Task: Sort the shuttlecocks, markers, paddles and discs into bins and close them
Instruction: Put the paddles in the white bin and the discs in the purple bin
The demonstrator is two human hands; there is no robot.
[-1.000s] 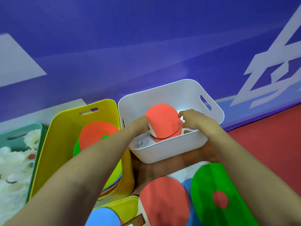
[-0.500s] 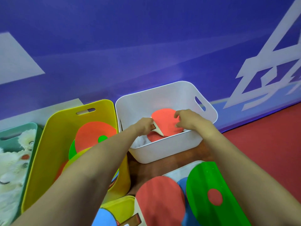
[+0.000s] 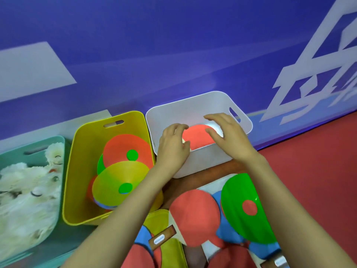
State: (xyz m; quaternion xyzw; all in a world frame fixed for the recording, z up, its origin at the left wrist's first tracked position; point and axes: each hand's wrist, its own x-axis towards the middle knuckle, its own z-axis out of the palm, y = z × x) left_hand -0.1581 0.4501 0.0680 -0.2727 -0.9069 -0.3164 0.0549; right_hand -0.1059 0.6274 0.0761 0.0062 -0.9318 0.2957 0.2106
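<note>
My right hand [image 3: 228, 140] hovered, fingers spread, over the red paddle [image 3: 199, 138] inside the white bin [image 3: 193, 105]. My left hand [image 3: 172, 149] curled at the paddle's edge; I could not tell if it pinched. If left propped, the paddle might have blocked the lid.

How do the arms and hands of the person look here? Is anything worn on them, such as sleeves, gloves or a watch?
Both arms are bare as far as the picture shows them, and no sleeve is in view. The left hand and the right hand wear no gloves. No ring, watch, bracelet or other marking shows on the fingers or wrists.
</note>
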